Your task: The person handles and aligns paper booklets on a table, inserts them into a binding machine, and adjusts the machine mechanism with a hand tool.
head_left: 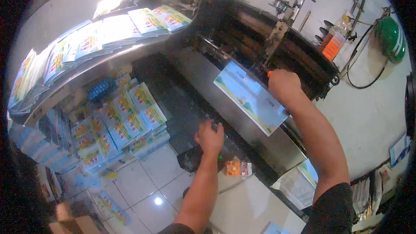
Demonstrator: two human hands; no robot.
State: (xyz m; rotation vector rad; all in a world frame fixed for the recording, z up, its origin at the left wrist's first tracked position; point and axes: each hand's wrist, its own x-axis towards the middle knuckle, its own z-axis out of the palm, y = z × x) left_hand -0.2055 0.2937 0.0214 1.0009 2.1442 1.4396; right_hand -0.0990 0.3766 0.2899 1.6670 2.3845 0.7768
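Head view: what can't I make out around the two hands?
In the head view:
Small orange object: mostly hidden by the bare right hand; shape unclear.
Bare left hand: too dark at its fingertips to tell whether it holds anything.
Flat light-blue piece: cut off by the lower edge.

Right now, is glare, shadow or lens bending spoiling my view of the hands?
Head view: glare whites out a patch behind the booklets; a round reflection shines on the floor tiles; the black machine is shadowed inside; the lens leaves black corners and bends edges near the rim; the left hand and right hand look reasonably clear.
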